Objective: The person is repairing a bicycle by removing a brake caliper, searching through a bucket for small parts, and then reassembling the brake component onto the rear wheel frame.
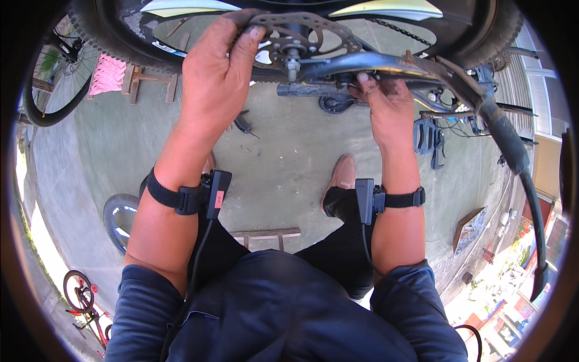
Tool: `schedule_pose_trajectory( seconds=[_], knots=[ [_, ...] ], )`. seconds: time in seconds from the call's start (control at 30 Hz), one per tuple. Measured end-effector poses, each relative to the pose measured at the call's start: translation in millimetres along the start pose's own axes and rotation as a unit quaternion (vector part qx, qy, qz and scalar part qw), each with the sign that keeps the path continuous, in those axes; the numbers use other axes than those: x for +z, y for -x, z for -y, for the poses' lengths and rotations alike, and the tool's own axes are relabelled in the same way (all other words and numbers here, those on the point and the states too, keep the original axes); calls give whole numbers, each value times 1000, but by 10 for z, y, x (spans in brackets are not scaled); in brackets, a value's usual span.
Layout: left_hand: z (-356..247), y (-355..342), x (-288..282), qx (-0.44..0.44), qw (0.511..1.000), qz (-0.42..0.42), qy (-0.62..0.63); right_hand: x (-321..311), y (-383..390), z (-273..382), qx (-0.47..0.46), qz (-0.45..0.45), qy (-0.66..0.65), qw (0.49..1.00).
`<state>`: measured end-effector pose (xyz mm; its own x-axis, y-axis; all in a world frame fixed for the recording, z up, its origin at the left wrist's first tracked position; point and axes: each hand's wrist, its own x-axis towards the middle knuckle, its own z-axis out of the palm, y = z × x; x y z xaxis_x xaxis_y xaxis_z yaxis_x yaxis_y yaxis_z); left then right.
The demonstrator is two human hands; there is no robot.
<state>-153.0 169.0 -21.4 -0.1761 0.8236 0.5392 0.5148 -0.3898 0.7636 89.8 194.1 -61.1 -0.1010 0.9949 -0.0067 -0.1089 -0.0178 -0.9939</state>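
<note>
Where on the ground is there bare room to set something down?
Bare concrete floor lies between the forearms, bordered by the small dark tool, the brown shoe and the wooden stool. Crowded up top: left hand on the brake disc, right hand at the frame.

Outdoor bicycle repair yard: concrete floor (283,163) strewn with loose pedals (428,139) and a hand tool (244,125), spare wheels (54,78) leaning about, a small red bicycle (84,298) parked aside, wooden stands (148,81) nearby.
</note>
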Motion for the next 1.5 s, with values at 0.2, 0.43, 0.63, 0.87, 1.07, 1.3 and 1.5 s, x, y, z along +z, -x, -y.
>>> schedule_pose_trajectory(
  seconds=[0.2,0.43,0.63,0.87,1.07,1.3,1.5],
  knots=[
    [-271,-31,6,-99,995,6,3,34,7,29,-3,-2,-6,1000],
    [-122,60,-6,-176,981,57,53,168,19,35,-10,2,-47,999],
    [-212,112,11,-192,973,63,111,210,-38,45,-44,22,-84,995],
    [-135,120,-9,-204,969,86,113,221,13,52,-56,13,-75,996],
    [-146,82,-18,-195,970,78,121,247,26,76,-58,43,-95,993],
    [-142,95,0,-160,980,66,94,249,17,55,-50,38,-63,996],
    [-263,58,-12,-190,981,37,18,256,76,116,-12,38,-103,994]
  ],
)
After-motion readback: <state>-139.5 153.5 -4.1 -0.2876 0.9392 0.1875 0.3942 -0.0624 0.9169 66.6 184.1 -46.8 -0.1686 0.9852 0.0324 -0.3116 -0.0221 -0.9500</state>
